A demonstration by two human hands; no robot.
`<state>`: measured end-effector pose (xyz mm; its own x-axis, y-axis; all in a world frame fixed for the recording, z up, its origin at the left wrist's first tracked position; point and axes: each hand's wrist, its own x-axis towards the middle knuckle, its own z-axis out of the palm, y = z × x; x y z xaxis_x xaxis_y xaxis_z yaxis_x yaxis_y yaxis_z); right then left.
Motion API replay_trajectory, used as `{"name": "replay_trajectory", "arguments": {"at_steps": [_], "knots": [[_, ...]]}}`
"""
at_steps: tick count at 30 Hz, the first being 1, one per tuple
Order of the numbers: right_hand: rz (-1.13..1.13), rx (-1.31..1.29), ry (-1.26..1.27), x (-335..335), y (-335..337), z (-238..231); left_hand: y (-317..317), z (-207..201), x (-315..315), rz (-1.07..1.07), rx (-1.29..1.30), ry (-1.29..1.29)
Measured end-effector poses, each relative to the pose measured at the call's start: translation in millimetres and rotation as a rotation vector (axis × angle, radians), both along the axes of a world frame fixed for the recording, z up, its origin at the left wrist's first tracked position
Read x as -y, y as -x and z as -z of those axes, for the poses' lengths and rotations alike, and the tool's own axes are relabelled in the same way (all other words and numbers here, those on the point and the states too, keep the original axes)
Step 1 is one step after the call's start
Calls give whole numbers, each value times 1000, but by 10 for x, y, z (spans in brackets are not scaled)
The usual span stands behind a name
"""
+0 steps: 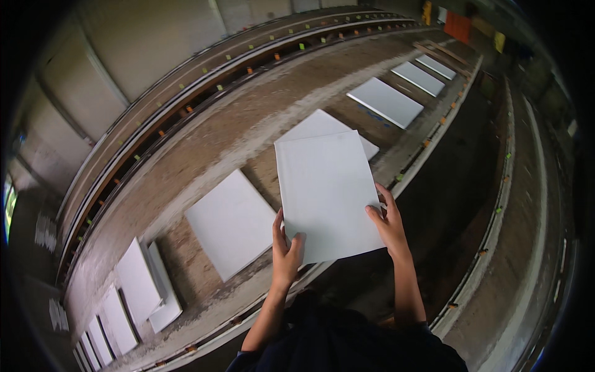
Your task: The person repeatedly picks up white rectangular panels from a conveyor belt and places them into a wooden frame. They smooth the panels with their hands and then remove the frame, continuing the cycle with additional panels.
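Observation:
Between my two hands is a white rectangular panel, held up in front of me and a little tilted. My left hand grips its lower left edge, thumb on the face. At the right edge, lower down, my right hand is closed on it, with the thumb on the face and fingers behind. Partly hidden behind the held panel, another white panel lies on the long bench. Left of my left hand a further white panel lies flat on the same surface.
Several white panels lie along the brown bench, with two overlapping panels at the lower left and more panels toward the far right. A dark gap runs beside the bench edge. A long ledge stands across it.

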<state>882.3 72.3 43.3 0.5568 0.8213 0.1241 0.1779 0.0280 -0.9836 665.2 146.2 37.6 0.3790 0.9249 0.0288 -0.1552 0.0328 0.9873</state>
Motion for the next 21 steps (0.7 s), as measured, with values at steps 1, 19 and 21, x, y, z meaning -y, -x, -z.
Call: {"name": "replay_trajectory", "arguments": {"at_steps": [1, 19, 21], "knots": [[32, -63, 66, 51, -93, -70, -144, 56, -61, 2, -31, -60], [286, -54, 16, 43, -2360, 223, -2607, 9, -409, 265, -378, -317], [290, -34, 65, -31, -2604, 176, -2826, -63, -457, 297, -381, -200]]}}
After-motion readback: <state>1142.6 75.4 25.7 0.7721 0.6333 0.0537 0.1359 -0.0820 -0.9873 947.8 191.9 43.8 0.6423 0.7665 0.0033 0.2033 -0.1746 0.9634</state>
